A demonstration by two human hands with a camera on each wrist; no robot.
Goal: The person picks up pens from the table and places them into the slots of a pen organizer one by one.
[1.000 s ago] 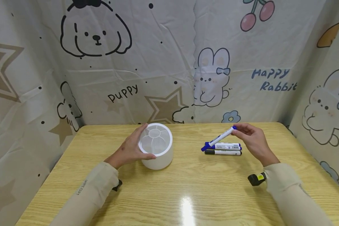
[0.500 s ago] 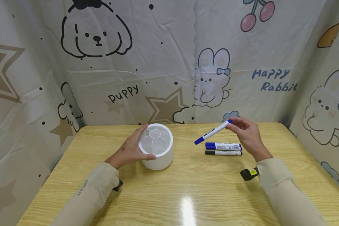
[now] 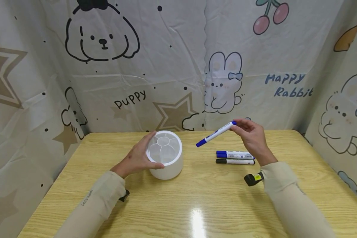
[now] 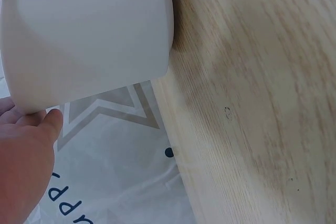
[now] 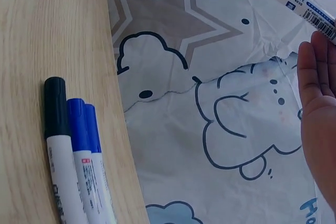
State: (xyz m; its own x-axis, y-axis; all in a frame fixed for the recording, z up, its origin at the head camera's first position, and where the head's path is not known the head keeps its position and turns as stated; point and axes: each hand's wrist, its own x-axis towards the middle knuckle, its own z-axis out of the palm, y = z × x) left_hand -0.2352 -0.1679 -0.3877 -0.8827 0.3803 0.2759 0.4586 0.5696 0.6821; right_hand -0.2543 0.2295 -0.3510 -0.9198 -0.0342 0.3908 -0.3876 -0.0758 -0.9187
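My left hand (image 3: 138, 156) grips a round white pen holder (image 3: 168, 170) by its side, thumb at the front near the rim. Clear dividers split the holder's top into several compartments. In the left wrist view the holder's smooth wall (image 4: 89, 35) fills the upper left. My right hand (image 3: 253, 137) pinches a white marker (image 3: 217, 133) by its blue end, and the blue cap points down and left toward the holder, above the table. Beneath it lie two blue-capped markers (image 3: 235, 154) and a black-capped marker (image 3: 235, 161), side by side.
The wood-grain table (image 3: 154, 208) ends at a pale printed curtain (image 3: 172, 66) that hangs behind it and at both sides. A dark wrist camera (image 3: 253, 179) sits under the right sleeve, and another (image 3: 124, 195) beside the left sleeve.
The right hand has lifted the blue-capped marker off the other markers and carried it left and up, closer to the pen holder. The left hand and the holder have stayed in place.
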